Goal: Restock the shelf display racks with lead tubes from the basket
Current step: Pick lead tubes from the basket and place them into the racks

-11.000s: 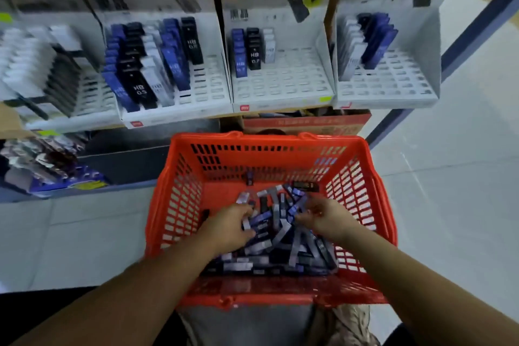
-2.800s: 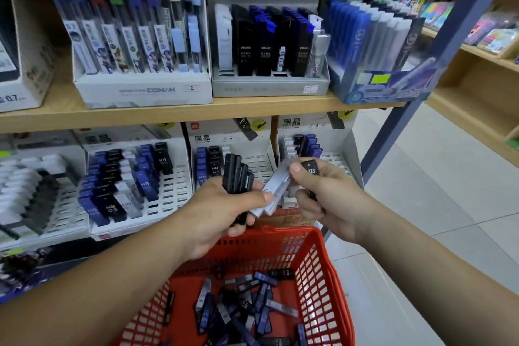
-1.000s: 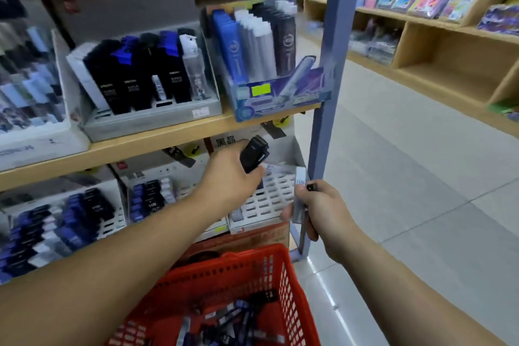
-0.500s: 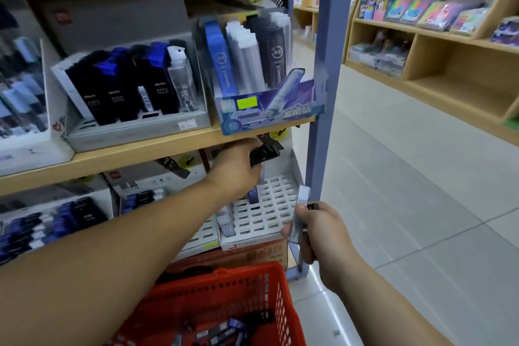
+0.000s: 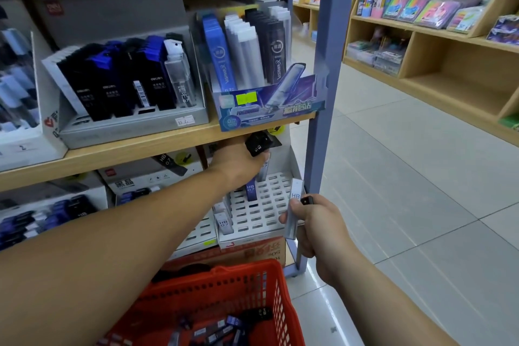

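Lead tubes [image 5: 257, 145] clamped by fingers of left hand [image 5: 238, 161]: seat upright, one per empty slot, in white rack [image 5: 269, 211] at frame centre, with grey tube [image 5: 293, 211] pinched in fingers of right hand [image 5: 317, 229].

— What is unclear around the white rack [image 5: 264, 205]?
— The left hand [image 5: 238, 163] covers the rack's back rows and hides most of the black tubes [image 5: 257, 144] it grips; their count is unclear.
— Beside the rack?
— To its right, the right hand [image 5: 317, 225] covers part of a grey tube [image 5: 294, 194]. Far to its left, dark packs [image 5: 42, 219] blur together.
— Below it?
— The red basket [image 5: 241, 268] is cut off by the bottom edge.
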The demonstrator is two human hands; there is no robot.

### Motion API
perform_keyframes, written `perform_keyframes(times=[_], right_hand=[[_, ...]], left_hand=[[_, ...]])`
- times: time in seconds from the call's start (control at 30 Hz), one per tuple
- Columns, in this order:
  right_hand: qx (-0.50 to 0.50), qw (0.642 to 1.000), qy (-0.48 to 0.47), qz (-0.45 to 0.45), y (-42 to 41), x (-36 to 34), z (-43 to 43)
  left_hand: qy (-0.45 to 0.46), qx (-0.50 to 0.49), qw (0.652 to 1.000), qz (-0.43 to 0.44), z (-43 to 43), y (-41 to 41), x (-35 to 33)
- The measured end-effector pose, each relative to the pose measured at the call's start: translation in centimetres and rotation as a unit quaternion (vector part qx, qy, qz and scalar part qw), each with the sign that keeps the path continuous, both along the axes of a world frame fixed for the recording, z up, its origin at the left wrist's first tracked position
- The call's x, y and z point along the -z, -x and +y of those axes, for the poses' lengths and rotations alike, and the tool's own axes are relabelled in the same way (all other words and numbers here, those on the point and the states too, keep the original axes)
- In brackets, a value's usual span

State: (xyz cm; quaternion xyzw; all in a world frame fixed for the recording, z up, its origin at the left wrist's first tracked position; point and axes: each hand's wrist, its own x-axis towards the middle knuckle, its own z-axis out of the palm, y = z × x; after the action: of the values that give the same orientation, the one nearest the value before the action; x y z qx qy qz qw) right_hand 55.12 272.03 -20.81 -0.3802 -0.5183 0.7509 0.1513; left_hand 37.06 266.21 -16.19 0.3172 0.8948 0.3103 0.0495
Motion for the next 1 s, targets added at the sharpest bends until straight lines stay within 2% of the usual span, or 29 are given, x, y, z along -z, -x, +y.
perform_keyframes(times=[0.3,0.43,0.5,0.57,0.63,0.8,0.9,1.0], right_hand=[[0.021,1.000,-0.012,0.004,0.0,0.5,0.3],[0.033,0.999,0.004,0.017,0.1,0.5,0.3],[0.035,0.999,0.000,0.018,0.2,0.5,0.4],[0.035,0.999,-0.005,0.019,0.2,0.4,0.3],[0.031,0.999,-0.011,0.018,0.3,0.3,0.2],[0.009,0.998,-0.066,0.006,0.6,-0.3,-0.4],[0.031,0.996,-0.079,-0.003,0.9,-0.8,-0.7],[0.062,0.998,0.000,-0.006,1.0,-1.3,-0.3]], left_hand=[[0.097,0.080,0.990,0.066,-0.4,1.1,0.1],[0.078,0.085,0.992,0.052,-0.9,1.0,-0.3],[0.036,0.088,0.995,0.017,-1.3,0.3,-0.9],[-0.020,0.111,0.991,-0.068,-1.7,-0.4,-1.3],[-0.032,0.145,0.981,-0.126,-2.2,-1.2,-1.5],[-0.023,0.155,0.976,-0.151,-2.8,-1.5,-2.3],[0.025,0.132,0.985,-0.104,-2.6,-1.2,-2.9],[0.083,0.062,0.994,-0.017,-2.1,-0.9,-3.3]])
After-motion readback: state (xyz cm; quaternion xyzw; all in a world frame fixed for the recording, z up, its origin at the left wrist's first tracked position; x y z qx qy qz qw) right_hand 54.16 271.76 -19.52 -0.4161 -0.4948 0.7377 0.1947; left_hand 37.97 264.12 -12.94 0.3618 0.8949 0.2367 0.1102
